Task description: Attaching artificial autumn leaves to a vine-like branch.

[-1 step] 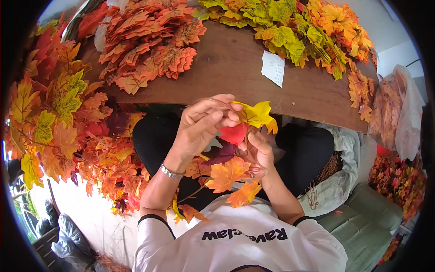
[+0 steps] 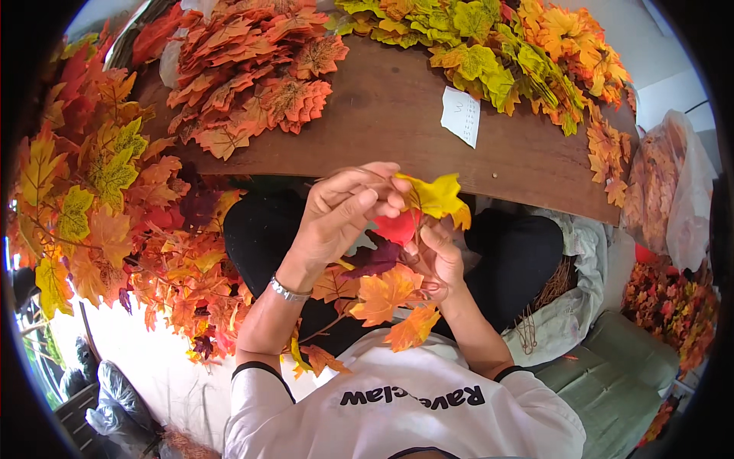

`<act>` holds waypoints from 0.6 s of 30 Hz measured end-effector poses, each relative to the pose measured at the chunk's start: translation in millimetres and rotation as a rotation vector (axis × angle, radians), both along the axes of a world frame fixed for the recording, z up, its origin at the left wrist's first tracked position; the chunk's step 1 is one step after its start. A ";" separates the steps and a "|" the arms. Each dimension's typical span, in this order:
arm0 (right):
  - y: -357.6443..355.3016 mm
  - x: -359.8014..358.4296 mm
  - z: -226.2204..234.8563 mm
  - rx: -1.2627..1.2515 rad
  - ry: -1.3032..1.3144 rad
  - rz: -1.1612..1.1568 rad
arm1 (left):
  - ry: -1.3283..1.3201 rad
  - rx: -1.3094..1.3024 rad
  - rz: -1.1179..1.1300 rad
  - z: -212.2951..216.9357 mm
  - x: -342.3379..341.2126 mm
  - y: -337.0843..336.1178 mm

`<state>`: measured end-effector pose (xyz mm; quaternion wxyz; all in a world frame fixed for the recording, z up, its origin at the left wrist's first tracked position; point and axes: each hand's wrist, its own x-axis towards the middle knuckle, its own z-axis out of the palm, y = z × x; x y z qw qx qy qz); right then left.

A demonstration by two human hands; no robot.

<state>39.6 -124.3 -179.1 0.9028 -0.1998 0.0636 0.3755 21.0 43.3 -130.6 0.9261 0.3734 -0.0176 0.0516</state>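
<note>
Above my lap, an artificial autumn leaf garland [image 2: 386,297] hangs between my two hands. My left hand [image 2: 345,205], with a watch on its wrist, has its fingers closed on the thin brown stem at the garland's upper end. A yellow leaf [image 2: 437,196] sticks out to the right of those fingertips. My right hand [image 2: 441,260] grips lower down, thumb and fingers pressed together beside a red leaf [image 2: 397,229]. Dark purple leaf [image 2: 375,258] and orange leaves dangle below. The exact spot under the right fingertips is hidden.
On the brown table [image 2: 382,115] lie piles of orange-red leaves [image 2: 252,76], green-yellow leaves [image 2: 489,61] and a paper scrap [image 2: 460,116]. Finished-looking leaf garlands [image 2: 99,199] hang at left. A white sack [image 2: 573,298] holding brown stems [image 2: 558,283] and a plastic bag [image 2: 673,183] stand at right.
The yellow and red leaves have shifted slightly right, and the yellow one is turned a little. Both hands stay almost in place, their grips unchanged.
</note>
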 end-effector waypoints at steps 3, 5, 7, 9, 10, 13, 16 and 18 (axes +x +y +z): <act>-16.7 -5.4 0.2 -0.193 -0.188 -0.016 | 0.014 0.087 -0.070 -9.5 -3.8 6.3; -36.4 -6.5 -10.9 -0.520 -0.680 0.124 | 0.003 0.213 -0.175 -3.7 -6.2 9.6; -47.5 -6.2 -8.2 -0.808 -1.199 0.213 | -0.087 0.296 -0.354 1.8 -8.2 13.2; -57.5 -2.9 -7.1 -0.250 -0.558 0.404 | -0.148 0.457 -0.428 16.9 -12.3 12.1; -59.9 3.5 -3.3 -0.175 -0.472 0.485 | -0.093 0.462 -0.486 28.5 -18.0 13.8; -41.1 0.3 21.8 -0.361 -1.137 0.587 | -0.022 0.472 -0.527 61.4 -31.4 22.8; 0.7 -38.3 12.3 -0.306 -1.176 0.665 | 0.064 0.582 -0.512 84.5 -34.3 37.9; 28.1 -59.3 33.4 -0.029 -0.917 0.713 | 0.160 0.682 -0.634 108.2 -37.5 50.6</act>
